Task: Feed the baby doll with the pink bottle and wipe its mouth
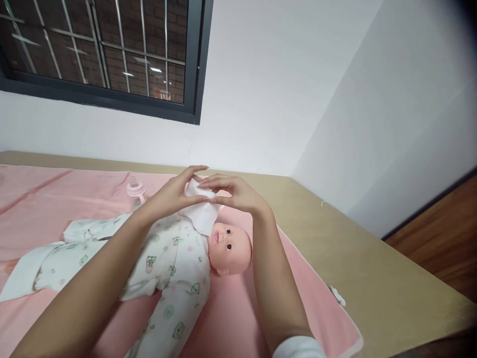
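Observation:
A baby doll [230, 248] in white patterned clothes [175, 258] lies on its back on a pink blanket [231, 313], its head toward the right. Above its chest and chin, a white cloth [203, 211] hangs between my two hands. My left hand [182, 191] pinches the cloth from the left, thumb at its upper fold. From the other side my right hand [234, 193] grips it, its fingertips close to the left thumb. The cloth's lower corner hangs beside the doll's face. Part of the doll's body is hidden behind my left forearm.
Beyond my left wrist stands a pink baby bottle [135, 189]. A small crumpled white piece [338, 296] lies at the blanket's right edge, on the wooden tabletop [335, 248]. A white wall and a barred window [112, 49] rise behind.

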Available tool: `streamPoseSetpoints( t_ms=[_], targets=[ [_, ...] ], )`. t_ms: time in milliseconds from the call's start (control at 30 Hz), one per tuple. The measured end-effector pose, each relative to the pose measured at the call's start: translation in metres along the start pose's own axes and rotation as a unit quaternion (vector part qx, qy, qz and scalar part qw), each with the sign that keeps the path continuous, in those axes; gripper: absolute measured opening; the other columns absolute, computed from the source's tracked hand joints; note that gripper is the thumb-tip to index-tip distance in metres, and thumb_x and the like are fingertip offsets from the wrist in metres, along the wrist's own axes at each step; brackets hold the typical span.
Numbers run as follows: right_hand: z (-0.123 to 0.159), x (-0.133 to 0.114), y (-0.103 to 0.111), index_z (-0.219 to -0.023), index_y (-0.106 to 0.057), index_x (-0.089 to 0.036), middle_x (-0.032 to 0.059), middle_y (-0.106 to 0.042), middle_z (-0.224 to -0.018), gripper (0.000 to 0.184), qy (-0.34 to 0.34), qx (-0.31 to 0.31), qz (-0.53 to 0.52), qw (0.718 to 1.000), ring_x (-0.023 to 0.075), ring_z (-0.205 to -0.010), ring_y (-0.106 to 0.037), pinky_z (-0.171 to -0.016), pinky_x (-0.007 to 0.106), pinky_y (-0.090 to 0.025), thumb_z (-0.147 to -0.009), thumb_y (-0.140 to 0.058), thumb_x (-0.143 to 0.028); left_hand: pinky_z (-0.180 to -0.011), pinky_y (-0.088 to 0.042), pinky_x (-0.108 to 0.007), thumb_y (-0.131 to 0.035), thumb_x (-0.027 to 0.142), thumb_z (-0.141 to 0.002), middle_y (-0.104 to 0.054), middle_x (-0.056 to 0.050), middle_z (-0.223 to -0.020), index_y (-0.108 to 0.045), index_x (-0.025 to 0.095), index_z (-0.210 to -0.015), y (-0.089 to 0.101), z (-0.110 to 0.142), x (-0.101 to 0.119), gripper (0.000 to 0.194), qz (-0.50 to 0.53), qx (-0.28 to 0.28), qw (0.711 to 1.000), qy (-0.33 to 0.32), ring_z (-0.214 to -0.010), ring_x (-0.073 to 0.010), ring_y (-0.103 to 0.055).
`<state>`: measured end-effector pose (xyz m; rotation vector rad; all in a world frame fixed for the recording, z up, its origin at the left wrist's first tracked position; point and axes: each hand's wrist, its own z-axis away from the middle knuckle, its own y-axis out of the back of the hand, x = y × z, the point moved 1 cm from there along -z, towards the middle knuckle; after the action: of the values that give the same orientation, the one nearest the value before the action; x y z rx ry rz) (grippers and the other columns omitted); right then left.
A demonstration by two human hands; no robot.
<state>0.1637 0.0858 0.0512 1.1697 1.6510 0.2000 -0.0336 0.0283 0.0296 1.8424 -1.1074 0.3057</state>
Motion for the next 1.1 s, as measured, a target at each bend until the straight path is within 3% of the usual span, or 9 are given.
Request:
streamPoseSetpoints(
  t_ms=[200, 300, 433, 567, 767, 867, 967, 1100],
  targets=[
    [0.001, -0.024, -0.009, -0.126, -0.063, -0.028, 0.0075, -0.059, -0.134, 0.043, 0.025, -0.02, 0.018, 0.999, 0.0212, -0.115, -0.059, -0.095, 0.039, -0.052, -0.084, -0.069, -0.039, -0.089, -0.05, -0.032, -0.073, 0.04, -0.08, -0.063, -0.007, -0.127, -0.06, 0.023, -0.124, 0.019, 0.006, 0.007, 0.049, 0.099, -0.045, 0.994, -0.014, -0.107, -0.0235, -0.062],
    [0.004, -0.027, -0.01, -0.134, -0.056, -0.028, 0.0085, -0.056, -0.135, 0.054, 0.012, -0.007, 0.016, 1.0, 0.019, -0.106, -0.061, -0.089, 0.037, -0.055, -0.083, -0.07, -0.039, -0.069, -0.05, -0.027, -0.075, 0.04, -0.077, -0.069, -0.006, -0.109, -0.062, 0.02, -0.122, 0.025, 0.009, 0.012, 0.051, 0.112, -0.018, 0.993, 0.016, -0.085, -0.0191, -0.064],
    [0.007, -0.025, -0.006, -0.142, -0.046, -0.028, 0.009, -0.057, -0.13, 0.063, -0.01, 0.009, 0.014, 1.0, 0.0151, -0.092, -0.061, -0.082, 0.034, -0.057, -0.084, -0.069, -0.04, -0.054, -0.041, -0.021, -0.079, 0.035, -0.072, -0.064, 0.0, -0.077, -0.063, 0.021, -0.123, 0.034, 0.014, 0.018, 0.056, 0.085, -0.004, 0.994, 0.065, -0.061, -0.0124, -0.054],
    [0.011, -0.023, -0.002, -0.144, -0.042, -0.03, 0.0083, -0.057, -0.127, 0.066, -0.014, 0.023, 0.015, 1.0, 0.0144, -0.089, -0.06, -0.079, 0.032, -0.056, -0.084, -0.069, -0.041, -0.05, -0.036, -0.02, -0.078, 0.034, -0.071, -0.054, 0.006, -0.059, -0.062, 0.024, -0.123, 0.038, 0.017, 0.017, 0.056, 0.059, -0.061, 0.992, 0.092, -0.053, -0.0113, -0.05],
    [0.011, -0.025, -0.003, -0.143, -0.043, -0.029, 0.0081, -0.058, -0.125, 0.064, -0.006, 0.038, 0.023, 0.999, 0.0144, -0.089, -0.06, -0.078, 0.031, -0.055, -0.085, -0.068, -0.041, -0.059, -0.044, -0.023, -0.073, 0.045, -0.074, -0.07, -0.001, -0.085, -0.072, 0.021, -0.095, 0.032, 0.014, 0.015, 0.032, 0.019, -0.158, 0.982, 0.097, -0.076, -0.0185, -0.064],
    [0.01, -0.025, -0.003, -0.143, -0.044, -0.029, 0.0077, -0.057, -0.126, 0.063, -0.005, 0.048, 0.026, 0.998, 0.0158, -0.093, -0.059, -0.081, 0.032, -0.055, -0.086, -0.067, -0.043, -0.053, -0.04, -0.023, -0.07, 0.05, -0.076, -0.068, -0.001, -0.074, -0.072, 0.019, -0.078, 0.028, 0.013, 0.017, 0.032, 0.008, -0.171, 0.979, 0.113, -0.067, -0.0165, -0.061],
    [0.009, -0.024, -0.002, -0.142, -0.046, -0.029, 0.0071, -0.056, -0.128, 0.063, -0.012, 0.059, 0.024, 0.998, 0.0169, -0.098, -0.059, -0.084, 0.032, -0.055, -0.085, -0.067, -0.044, -0.058, -0.045, -0.024, -0.071, 0.048, -0.077, -0.068, -0.001, -0.075, -0.074, 0.019, -0.077, 0.026, 0.014, 0.02, 0.029, 0.03, -0.151, 0.984, 0.086, -0.069, -0.0169, -0.062],
    [0.009, -0.021, -0.001, -0.141, -0.046, -0.029, 0.0067, -0.054, -0.131, 0.063, -0.021, 0.074, 0.001, 0.997, 0.0162, -0.099, -0.06, -0.088, 0.033, -0.056, -0.084, -0.068, -0.046, -0.09, -0.051, -0.036, -0.072, 0.046, -0.077, -0.068, -0.003, -0.112, -0.076, 0.024, -0.082, 0.025, 0.015, 0.027, 0.023, 0.07, -0.074, 0.995, -0.002, -0.107, -0.0264, -0.062]
  ],
)
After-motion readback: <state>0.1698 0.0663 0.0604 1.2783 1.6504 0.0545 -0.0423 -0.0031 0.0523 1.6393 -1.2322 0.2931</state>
